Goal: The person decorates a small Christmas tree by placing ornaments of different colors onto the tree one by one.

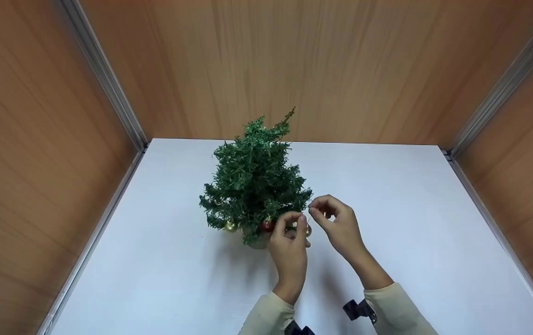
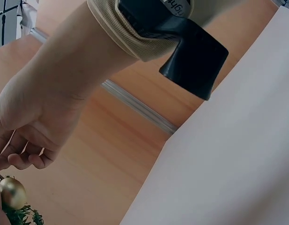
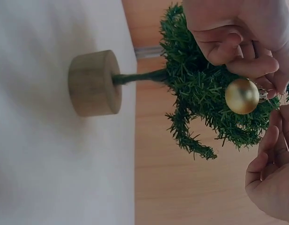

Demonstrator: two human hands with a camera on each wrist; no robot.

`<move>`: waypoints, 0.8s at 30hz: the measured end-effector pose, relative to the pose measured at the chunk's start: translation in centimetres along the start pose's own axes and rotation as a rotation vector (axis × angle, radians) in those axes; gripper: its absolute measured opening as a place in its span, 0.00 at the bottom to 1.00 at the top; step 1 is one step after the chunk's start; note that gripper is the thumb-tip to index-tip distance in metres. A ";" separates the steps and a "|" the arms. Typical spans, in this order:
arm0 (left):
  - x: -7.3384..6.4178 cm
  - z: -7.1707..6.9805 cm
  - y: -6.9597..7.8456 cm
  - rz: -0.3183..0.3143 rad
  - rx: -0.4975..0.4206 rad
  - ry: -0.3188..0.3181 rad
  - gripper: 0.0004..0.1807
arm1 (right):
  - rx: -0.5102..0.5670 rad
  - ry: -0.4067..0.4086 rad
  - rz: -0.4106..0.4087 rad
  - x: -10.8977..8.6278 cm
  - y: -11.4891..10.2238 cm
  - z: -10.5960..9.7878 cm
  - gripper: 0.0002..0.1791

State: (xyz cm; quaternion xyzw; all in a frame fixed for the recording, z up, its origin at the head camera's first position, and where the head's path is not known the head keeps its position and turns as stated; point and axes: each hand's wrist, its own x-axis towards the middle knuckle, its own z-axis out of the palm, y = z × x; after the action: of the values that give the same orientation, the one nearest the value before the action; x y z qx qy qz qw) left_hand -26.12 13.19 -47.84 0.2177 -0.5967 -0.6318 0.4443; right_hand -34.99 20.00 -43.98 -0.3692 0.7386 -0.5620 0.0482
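A small artificial Christmas tree (image 1: 257, 181) with a round wooden base (image 3: 95, 84) stands on the white table. At its lower right, a gold ball ornament (image 3: 241, 96) hangs beside the branches. My left hand (image 1: 289, 249) is just in front of it, thumb and fingers pinching at the ornament's cap and thread. Slightly higher, my right hand (image 1: 341, 228) pinches the thin hanging thread between thumb and forefinger; in the left wrist view that hand (image 2: 32, 117) is partly cut off above the gold ball (image 2: 13, 193).
A red ball (image 1: 267, 225) and another gold ball (image 1: 230, 226) hang on the lower branches. Wooden panels (image 1: 317, 70) enclose the white table (image 1: 155, 260) at the back and sides. Black camera mounts (image 1: 359, 311) sit at the cuffs.
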 end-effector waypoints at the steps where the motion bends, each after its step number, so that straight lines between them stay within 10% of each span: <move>1: 0.1 0.1 0.0 0.001 -0.007 0.015 0.07 | 0.003 0.000 -0.003 0.1 0.0 0.0 0.01; 14: 0.2 1.0 1.9 -0.011 0.029 0.127 0.02 | -0.006 0.011 -0.024 1.1 -0.1 0.2 0.02; 24: 0.5 1.3 -0.1 0.019 -0.015 0.134 0.06 | -0.028 -0.023 -0.105 2.1 -0.3 0.4 0.04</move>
State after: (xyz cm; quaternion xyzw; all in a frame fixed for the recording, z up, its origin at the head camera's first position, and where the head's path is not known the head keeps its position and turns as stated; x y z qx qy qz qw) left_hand -27.43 13.50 -47.53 0.2506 -0.5630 -0.6159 0.4907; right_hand -36.10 18.39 -43.13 -0.4147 0.7253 -0.5490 0.0219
